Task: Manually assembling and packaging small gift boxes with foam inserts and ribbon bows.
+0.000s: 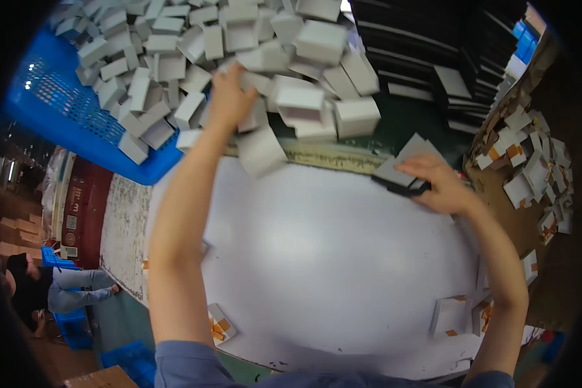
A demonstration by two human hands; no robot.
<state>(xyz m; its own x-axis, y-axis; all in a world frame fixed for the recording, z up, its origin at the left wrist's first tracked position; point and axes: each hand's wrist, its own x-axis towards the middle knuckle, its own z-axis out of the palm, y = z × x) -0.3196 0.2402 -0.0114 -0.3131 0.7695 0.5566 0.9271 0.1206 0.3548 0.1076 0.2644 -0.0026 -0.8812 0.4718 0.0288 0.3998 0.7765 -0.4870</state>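
Note:
My left hand (231, 98) reaches into a heap of small white open boxes (301, 100), its thumb and fingers apart and touching boxes at the near side. Blur hides the exact contact. Below its wrist, a blurred white box (262, 152) tips over the worktop's far edge. On the right, my right hand (443, 186) grips flat grey-and-black pieces (394, 173), fingers on top and thumb at the near side. They lie at the far right of the white worktop (291, 258); how many there are is partly hidden.
A blue perforated basket (77, 110) stands at the left under the heap. Stacked black pieces (427, 45) rise at the far right. A brown carton (498, 220) holds white boxes with orange marks. More marked boxes (451, 315) lie near me. Another person (52, 288) is at the far left.

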